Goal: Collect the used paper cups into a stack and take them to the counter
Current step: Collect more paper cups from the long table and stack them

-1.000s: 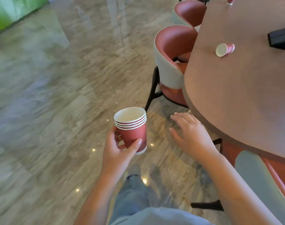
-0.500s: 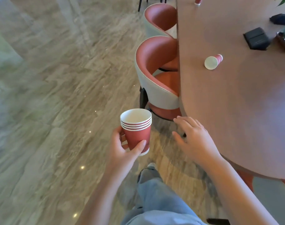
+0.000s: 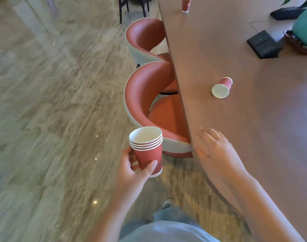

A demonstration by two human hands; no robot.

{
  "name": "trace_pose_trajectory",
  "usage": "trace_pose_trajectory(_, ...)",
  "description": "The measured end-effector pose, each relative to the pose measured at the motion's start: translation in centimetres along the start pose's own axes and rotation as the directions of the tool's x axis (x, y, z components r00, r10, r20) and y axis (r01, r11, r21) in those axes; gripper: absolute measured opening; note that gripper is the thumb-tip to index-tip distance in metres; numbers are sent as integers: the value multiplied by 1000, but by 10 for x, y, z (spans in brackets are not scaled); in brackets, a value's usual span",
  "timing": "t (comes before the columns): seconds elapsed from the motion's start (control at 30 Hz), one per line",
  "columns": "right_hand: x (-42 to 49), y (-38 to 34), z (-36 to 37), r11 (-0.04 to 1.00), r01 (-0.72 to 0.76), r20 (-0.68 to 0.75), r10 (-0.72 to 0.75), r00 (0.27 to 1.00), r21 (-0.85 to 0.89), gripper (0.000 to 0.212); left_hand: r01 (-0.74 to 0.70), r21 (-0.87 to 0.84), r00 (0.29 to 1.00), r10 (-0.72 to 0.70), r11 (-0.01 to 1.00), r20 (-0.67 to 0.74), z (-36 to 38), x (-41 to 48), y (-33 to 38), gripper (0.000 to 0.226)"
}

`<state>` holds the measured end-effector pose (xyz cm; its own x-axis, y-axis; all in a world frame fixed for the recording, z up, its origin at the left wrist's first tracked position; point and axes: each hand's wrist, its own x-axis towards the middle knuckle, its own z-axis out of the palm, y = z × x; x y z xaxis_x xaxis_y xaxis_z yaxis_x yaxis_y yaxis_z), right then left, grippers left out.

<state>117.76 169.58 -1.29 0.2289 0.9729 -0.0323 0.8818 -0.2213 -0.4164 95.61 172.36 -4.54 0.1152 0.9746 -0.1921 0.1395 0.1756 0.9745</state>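
Observation:
My left hand (image 3: 133,170) grips a stack of several red paper cups (image 3: 148,151) upright over the floor, just left of the brown table (image 3: 254,128). My right hand (image 3: 215,151) is open, fingers spread, over the table's near edge and holding nothing. A single red cup (image 3: 222,87) lies on its side on the table, its white mouth facing me, well beyond my right hand. Another red cup (image 3: 186,4) stands upright at the table's far end.
Two red and white chairs (image 3: 145,95) (image 3: 142,39) are tucked under the table's left edge, the nearer one close to the cup stack. A black box (image 3: 262,44) and a teal plant pot (image 3: 304,28) sit at the table's right. Grey stone floor (image 3: 53,119) lies to the left.
I have walked forward along the table, so the tipped cup is nearer. My right hand has moved from beside the table edge to over it. The left hand keeps its hold on the stack.

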Motion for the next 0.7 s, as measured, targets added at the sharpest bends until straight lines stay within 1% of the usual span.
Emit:
trace_pose_trajectory(0.07, 18, 4, 0, 999, -52, -1, 52, 999, 3, 35, 14, -5, 999, -14, 1000, 33, 3, 24, 4, 65)
trace_pose_trajectory(0.2, 52, 8, 2, 991, -129, -4, 129, 992, 30, 33, 5, 40, 993, -9, 999, 118, 6, 81, 15, 67)
trace_pose_trajectory(0.33, 92, 3, 8, 977, -213, -64, 214, 975, 28, 34, -25, 59, 969, 10, 998, 248, 14, 147, 27, 67)
trace_pose_trajectory(0.43, 124, -7, 15, 950, -310, -122, 313, 942, 44, 37, -28, 79, 933, -3, 997, 359, 16, 193, 34, 70)
trace_pose_trajectory(0.5, 147, -14, 18, 925, -374, -135, 379, 916, 61, 40, -55, 112, 912, 4, 992, 410, 16, 222, 39, 64)
trace_pose_trajectory(0.6, 174, -15, 17, 899, -437, -147, 438, 887, 46, 42, -81, 131, 886, 11, 988, 464, 22, 264, 50, 62)
trace_pose_trajectory(0.7, 188, 2, 10, 879, -475, -185, 474, 861, 43, 42, -89, 130, 866, 12, 988, 500, 36, 294, 55, 56)
